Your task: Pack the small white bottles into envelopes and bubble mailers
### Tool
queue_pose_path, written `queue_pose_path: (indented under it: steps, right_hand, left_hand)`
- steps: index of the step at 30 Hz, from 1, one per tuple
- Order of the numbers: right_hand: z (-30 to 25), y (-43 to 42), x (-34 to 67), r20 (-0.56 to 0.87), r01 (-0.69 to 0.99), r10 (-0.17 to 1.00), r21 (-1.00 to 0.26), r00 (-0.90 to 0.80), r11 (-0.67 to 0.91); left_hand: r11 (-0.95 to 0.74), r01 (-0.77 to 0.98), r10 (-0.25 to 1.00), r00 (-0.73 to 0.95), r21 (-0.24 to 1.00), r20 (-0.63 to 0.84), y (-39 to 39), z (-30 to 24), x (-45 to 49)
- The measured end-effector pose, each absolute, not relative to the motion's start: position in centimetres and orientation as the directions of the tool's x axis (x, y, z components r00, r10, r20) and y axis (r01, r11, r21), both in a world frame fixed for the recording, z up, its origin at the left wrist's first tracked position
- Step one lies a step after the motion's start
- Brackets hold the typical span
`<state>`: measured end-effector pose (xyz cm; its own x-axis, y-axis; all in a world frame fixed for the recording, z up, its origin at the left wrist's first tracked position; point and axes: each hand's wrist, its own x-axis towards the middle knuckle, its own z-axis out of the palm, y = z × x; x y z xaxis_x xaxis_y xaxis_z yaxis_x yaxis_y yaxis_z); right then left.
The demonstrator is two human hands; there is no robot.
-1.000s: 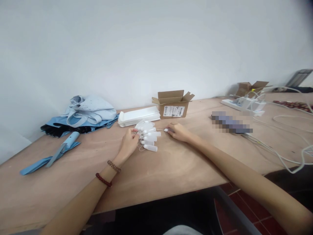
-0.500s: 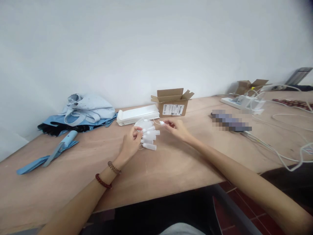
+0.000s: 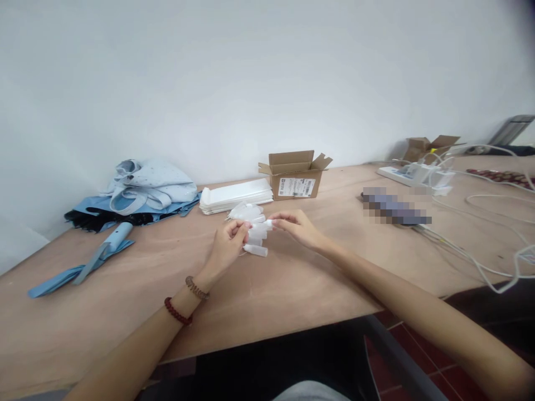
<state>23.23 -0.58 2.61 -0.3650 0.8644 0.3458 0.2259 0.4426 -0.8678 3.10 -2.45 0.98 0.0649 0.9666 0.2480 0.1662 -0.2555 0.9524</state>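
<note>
A bunch of small white plastic bottles [image 3: 256, 233] on thin loops lies on the wooden table [image 3: 259, 301] just in front of me. My left hand [image 3: 228, 245] is closed on the loops at the bunch's left side. My right hand [image 3: 297, 225] pinches one small white bottle [image 3: 267, 224] at the bunch's right edge, with its fingertips close to those of the left hand. Beaded bracelets sit on my left wrist.
Behind the bunch lie a stack of white packets [image 3: 236, 196] and an open cardboard box [image 3: 295, 175]. Blue cloth and an umbrella [image 3: 137, 192] are at the left. A power strip [image 3: 412, 175], white cables [image 3: 480, 250] and another box [image 3: 428, 147] are at the right.
My right hand lifted one small bottle from the table at the right and brought it leftwards to the bunch held in my left hand.
</note>
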Motion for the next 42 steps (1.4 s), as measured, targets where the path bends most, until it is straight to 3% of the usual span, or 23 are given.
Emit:
queue_pose_path:
  steps: [12,33,42]
  right_hand:
    - [2.58,-1.02,22.97,0.359,0.245,0.836,-0.841,-0.415,0.483]
    - [2.03,-1.30,22.62,0.345,0.208,0.843,-0.866,-0.412,0.456]
    - [2.14,-1.54,22.45,0.379,0.197,0.847,-0.860,-0.374,0.471]
  left_hand:
    - [-0.177,0.051,0.975,0.147,0.983,0.168,-2.29,0.77,3.20]
    - [-0.205,0.132,0.976,0.098,0.970,0.193,-2.80,1.16,3.94]
    - [-0.197,0.037,0.975,0.110,0.980,0.192,-2.62,0.85,3.71]
